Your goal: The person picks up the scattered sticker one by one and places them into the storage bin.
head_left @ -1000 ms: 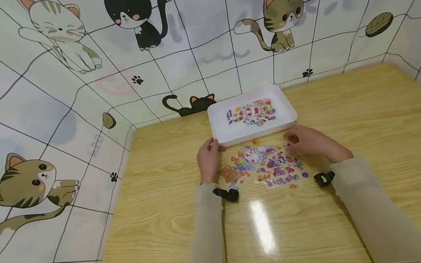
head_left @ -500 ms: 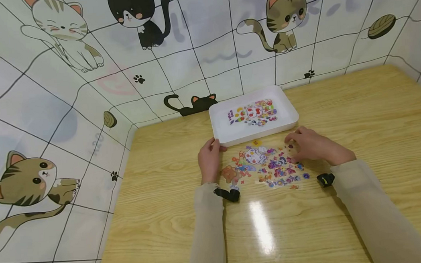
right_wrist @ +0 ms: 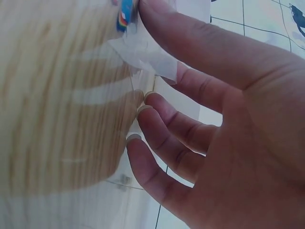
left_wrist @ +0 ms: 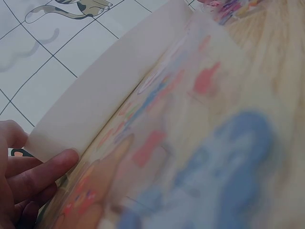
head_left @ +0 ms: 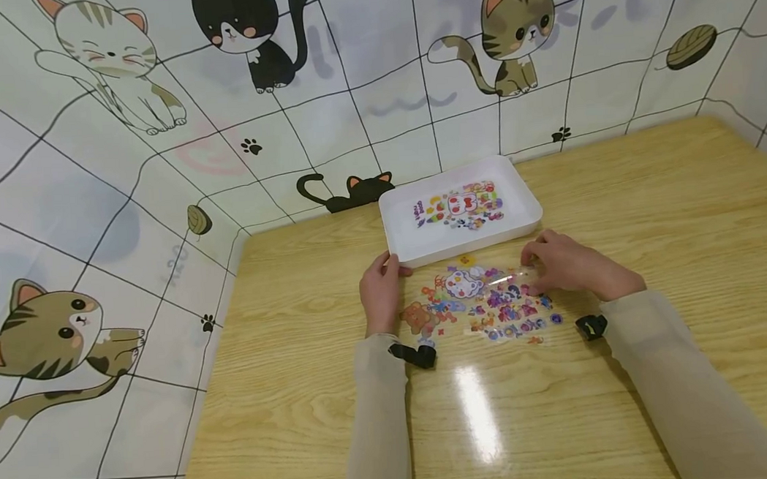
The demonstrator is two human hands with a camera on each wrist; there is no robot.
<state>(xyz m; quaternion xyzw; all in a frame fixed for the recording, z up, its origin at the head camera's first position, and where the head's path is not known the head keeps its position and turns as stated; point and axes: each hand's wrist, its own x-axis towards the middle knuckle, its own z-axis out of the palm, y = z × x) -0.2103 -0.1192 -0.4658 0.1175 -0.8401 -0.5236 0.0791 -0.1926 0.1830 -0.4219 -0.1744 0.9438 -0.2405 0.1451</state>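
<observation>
In the head view, a white shallow tray (head_left: pixel 402 240) stands near the wall with a colourful sticker sheet (head_left: pixel 465 204) lying inside it. My left hand (head_left: pixel 380 294) grips the tray's near left corner; the left wrist view has the tray wall (left_wrist: pixel 107 78) between its digits. On the table in front lie clear sheets of stickers, one with a brown bear (head_left: pixel 417 316). My right hand (head_left: pixel 566 261) pinches the right edge of a clear sticker sheet (head_left: pixel 509 309) between thumb and forefinger. The right wrist view shows its other fingers (right_wrist: pixel 174 145) loosely bent. Part of that edge is hidden by the hand.
The wooden table (head_left: pixel 288 406) runs up to a tiled wall (head_left: pixel 389 114) with cartoon cats close behind the tray. Another wall stands to the left. Black wrist cameras sit on both forearms, one (head_left: pixel 417 355) beside the stickers. Light reflects off the table in front.
My right hand has moved slightly right and its fingers have closed on the sheet's edge. A bright glare streak now crosses the sheet's upper part. The left hand and tray stay put.
</observation>
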